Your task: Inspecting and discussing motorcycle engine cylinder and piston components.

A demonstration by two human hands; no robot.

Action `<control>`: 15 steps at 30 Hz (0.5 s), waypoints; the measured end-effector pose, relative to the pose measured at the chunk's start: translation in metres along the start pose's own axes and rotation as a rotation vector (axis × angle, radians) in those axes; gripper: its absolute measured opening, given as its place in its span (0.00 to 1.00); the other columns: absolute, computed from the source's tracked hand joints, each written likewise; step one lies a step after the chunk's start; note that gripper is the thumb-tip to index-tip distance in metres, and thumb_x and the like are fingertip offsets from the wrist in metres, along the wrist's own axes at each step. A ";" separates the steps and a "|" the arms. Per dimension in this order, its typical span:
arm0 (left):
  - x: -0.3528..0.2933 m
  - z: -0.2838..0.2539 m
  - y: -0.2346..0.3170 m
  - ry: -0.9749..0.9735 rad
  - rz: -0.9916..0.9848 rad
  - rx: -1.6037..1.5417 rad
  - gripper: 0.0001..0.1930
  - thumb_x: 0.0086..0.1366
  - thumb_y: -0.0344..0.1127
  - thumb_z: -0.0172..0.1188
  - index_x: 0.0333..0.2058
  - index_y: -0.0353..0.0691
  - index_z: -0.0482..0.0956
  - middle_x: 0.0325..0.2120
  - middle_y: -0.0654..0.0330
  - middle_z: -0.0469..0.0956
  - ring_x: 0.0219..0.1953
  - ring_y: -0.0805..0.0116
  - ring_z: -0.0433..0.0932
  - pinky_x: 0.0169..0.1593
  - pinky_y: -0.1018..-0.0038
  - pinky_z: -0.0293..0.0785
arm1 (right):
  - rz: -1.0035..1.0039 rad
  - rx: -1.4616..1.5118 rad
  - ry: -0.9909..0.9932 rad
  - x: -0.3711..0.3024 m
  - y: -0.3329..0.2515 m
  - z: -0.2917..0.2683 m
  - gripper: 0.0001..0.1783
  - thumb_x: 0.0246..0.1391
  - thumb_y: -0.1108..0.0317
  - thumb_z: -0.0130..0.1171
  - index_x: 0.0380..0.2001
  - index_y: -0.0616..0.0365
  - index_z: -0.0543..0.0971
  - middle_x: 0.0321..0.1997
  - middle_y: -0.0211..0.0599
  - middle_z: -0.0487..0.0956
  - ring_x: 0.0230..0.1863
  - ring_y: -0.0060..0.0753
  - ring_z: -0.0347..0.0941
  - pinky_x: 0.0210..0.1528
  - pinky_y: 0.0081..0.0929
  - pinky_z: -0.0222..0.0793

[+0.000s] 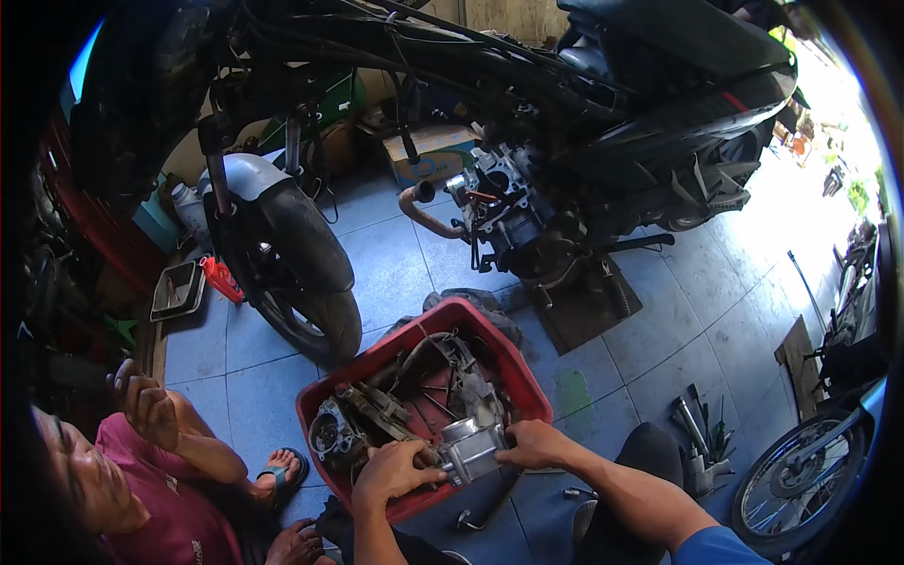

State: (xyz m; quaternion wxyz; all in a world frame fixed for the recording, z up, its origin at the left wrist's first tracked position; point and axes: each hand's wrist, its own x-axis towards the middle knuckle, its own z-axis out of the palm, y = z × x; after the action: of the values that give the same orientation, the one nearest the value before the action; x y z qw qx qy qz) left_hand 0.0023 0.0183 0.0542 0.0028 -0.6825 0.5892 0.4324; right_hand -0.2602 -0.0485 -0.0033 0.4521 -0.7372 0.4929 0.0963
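Observation:
A silver engine cylinder block [474, 456] with a round sleeve standing up from it is held between my two hands, over the near edge of a red plastic tub [325, 386]. My left hand [391, 474] is closed on its left end, thumb and fingers pinching the lower left side. On the right side, my right hand [535, 445] grips it with the thumb on top. In the tub lie used engine parts, among them a round metal casing [329, 431] at the left and greasy metal pieces [381, 407] in the middle.
Beyond the tub stands a motorcycle with its engine [504, 202] opened and front wheel [325, 315] at the left. A person in a maroon shirt [169, 499] sits close on my left, one hand raised. Tools [697, 428] stand at the right, near another wheel [800, 476].

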 end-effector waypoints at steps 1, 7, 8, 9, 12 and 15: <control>0.000 0.001 0.001 -0.032 0.007 -0.027 0.24 0.49 0.53 0.73 0.39 0.41 0.84 0.34 0.54 0.85 0.41 0.57 0.83 0.50 0.63 0.71 | 0.010 -0.002 -0.021 0.001 0.002 0.000 0.29 0.51 0.49 0.63 0.45 0.67 0.81 0.42 0.60 0.82 0.46 0.58 0.79 0.52 0.44 0.73; 0.005 0.008 0.010 -0.149 0.017 0.036 0.21 0.51 0.50 0.71 0.37 0.42 0.83 0.35 0.56 0.84 0.44 0.57 0.81 0.52 0.61 0.62 | 0.020 -0.040 -0.047 0.008 0.015 0.007 0.30 0.48 0.48 0.63 0.40 0.67 0.82 0.42 0.61 0.82 0.47 0.60 0.79 0.52 0.46 0.74; 0.005 0.010 0.015 -0.147 0.020 0.037 0.21 0.51 0.50 0.71 0.37 0.42 0.83 0.35 0.56 0.84 0.44 0.57 0.81 0.52 0.61 0.62 | 0.020 -0.041 -0.044 0.010 0.018 0.008 0.30 0.48 0.48 0.63 0.40 0.67 0.82 0.42 0.61 0.82 0.47 0.60 0.79 0.52 0.46 0.74; 0.004 0.012 0.020 -0.150 0.040 0.073 0.21 0.51 0.49 0.71 0.37 0.41 0.82 0.35 0.56 0.84 0.45 0.56 0.81 0.52 0.61 0.61 | 0.014 -0.055 -0.054 0.012 0.022 0.010 0.29 0.47 0.49 0.63 0.40 0.68 0.82 0.42 0.60 0.82 0.47 0.59 0.80 0.52 0.46 0.74; 0.005 0.022 0.023 -0.166 0.077 0.115 0.21 0.51 0.49 0.71 0.39 0.41 0.80 0.36 0.55 0.84 0.47 0.56 0.80 0.52 0.61 0.60 | 0.017 -0.101 -0.094 0.015 0.021 0.009 0.29 0.47 0.50 0.63 0.40 0.68 0.83 0.43 0.60 0.82 0.47 0.58 0.80 0.52 0.45 0.74; 0.006 0.029 0.033 -0.214 0.105 0.206 0.22 0.52 0.48 0.70 0.40 0.40 0.78 0.38 0.55 0.83 0.48 0.54 0.79 0.52 0.59 0.60 | 0.042 -0.155 -0.131 0.019 0.027 0.014 0.29 0.47 0.51 0.62 0.41 0.69 0.83 0.44 0.60 0.82 0.48 0.56 0.80 0.51 0.45 0.75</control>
State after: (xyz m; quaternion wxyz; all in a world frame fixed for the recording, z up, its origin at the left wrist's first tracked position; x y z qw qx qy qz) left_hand -0.0414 0.0182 0.0491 0.1131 -0.5967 0.6619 0.4394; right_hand -0.2683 -0.0525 -0.0376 0.4227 -0.7515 0.4688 0.1917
